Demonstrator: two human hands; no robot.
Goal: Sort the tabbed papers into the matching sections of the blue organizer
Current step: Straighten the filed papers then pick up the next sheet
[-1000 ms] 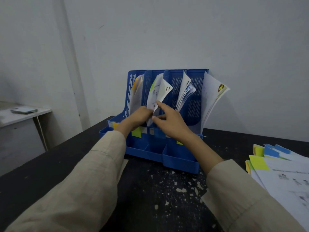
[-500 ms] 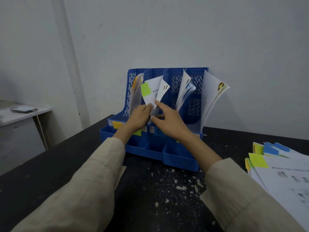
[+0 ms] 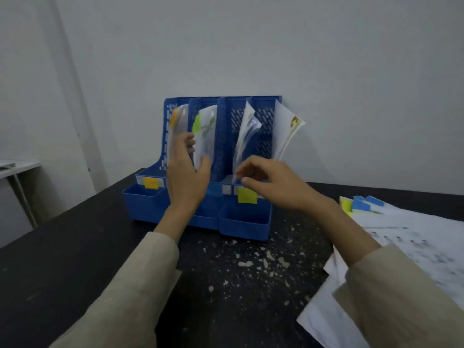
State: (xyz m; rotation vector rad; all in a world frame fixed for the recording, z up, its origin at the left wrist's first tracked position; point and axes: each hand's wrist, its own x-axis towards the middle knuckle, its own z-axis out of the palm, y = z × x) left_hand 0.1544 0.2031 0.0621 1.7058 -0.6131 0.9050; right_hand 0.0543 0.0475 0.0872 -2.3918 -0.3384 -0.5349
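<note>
Left hand steadies green-tabbed paper in organizer

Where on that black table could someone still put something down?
The barest patch of the black table lies left of the blue organizer and the left hand. The speckled strip in front of the organizer, between the sleeves, is also free. The right side is crowded: the loose paper pile spreads there, behind the right hand.
</note>
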